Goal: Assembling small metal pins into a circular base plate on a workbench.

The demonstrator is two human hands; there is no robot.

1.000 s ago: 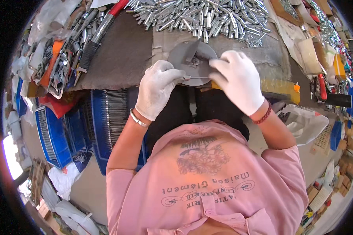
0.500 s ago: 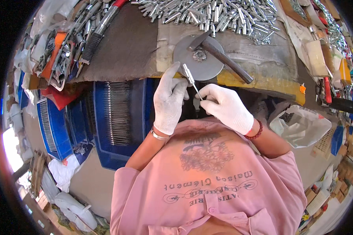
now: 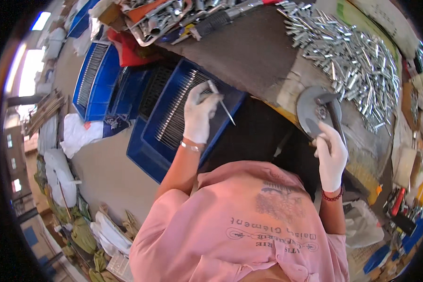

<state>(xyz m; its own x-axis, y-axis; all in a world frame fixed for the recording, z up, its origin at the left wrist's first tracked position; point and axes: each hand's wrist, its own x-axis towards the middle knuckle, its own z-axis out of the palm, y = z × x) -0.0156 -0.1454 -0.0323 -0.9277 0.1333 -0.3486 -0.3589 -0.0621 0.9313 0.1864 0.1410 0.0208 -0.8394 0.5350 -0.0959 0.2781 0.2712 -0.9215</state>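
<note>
My gloved left hand (image 3: 197, 117) pinches a thin silver metal rod (image 3: 225, 109) with a thicker end, up by the thumb and forefinger. It hangs over a blue bin (image 3: 143, 157), in which a row of similar rods (image 3: 176, 113) lies side by side. My gloved right hand (image 3: 332, 157) holds nothing, its fingers loosely bent and apart. It hovers at the bench edge by a round grey metal disc (image 3: 304, 113). A hammer (image 3: 332, 110) lies across that disc, its handle passing partly behind my right hand.
A pile of shiny metal pieces (image 3: 348, 61) covers the far right of the bench. Tools and a red cloth (image 3: 129, 49) sit at the far left. More blue bins (image 3: 96, 80) stand beyond the rod bin. A whitish plastic bag (image 3: 362, 223) is at the lower right.
The view has swung left. The rod has passed from my right hand to my left, which has carried it over the blue bin. My right hand has moved away to the right.
</note>
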